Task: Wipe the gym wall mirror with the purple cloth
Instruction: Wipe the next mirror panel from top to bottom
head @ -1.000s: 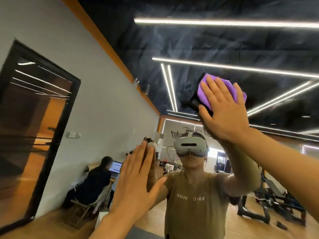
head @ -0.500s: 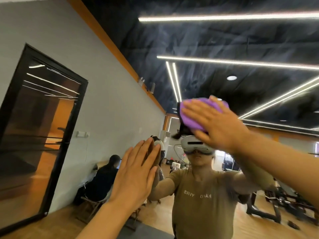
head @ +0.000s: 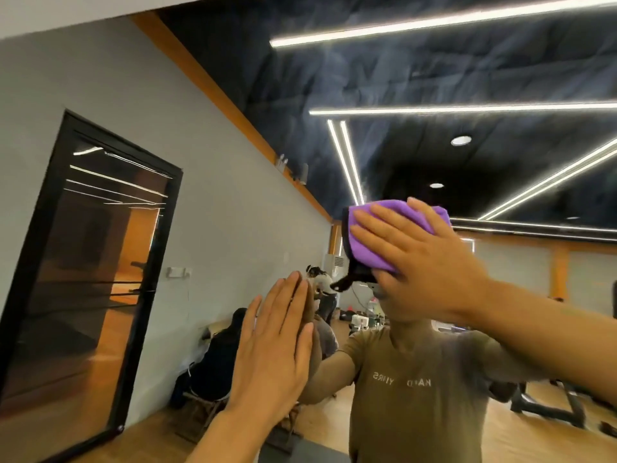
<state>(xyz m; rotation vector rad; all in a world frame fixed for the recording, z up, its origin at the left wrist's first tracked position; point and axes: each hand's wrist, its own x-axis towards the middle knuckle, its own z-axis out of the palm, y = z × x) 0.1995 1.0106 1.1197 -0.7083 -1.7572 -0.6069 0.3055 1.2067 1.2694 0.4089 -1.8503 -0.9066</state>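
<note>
The wall mirror (head: 434, 78) fills almost the whole view and reflects the gym and me. My right hand (head: 424, 262) presses the folded purple cloth (head: 367, 242) flat against the glass at right of centre, fingers straight and spread. The cloth shows above and left of the fingers. My left hand (head: 277, 349) rests flat on the mirror lower left of the cloth, fingers straight and together, meeting its own reflection.
The mirror's top left edge (head: 100, 15) shows a strip of white wall. Reflected are a black-framed glass door (head: 86, 289), a grey wall, seated people (head: 220, 359), gym equipment (head: 547, 402) and a wooden floor.
My right hand has slid the cloth down and to the left across the glass. The view has tilted upward. My left hand stays flat on the mirror.
</note>
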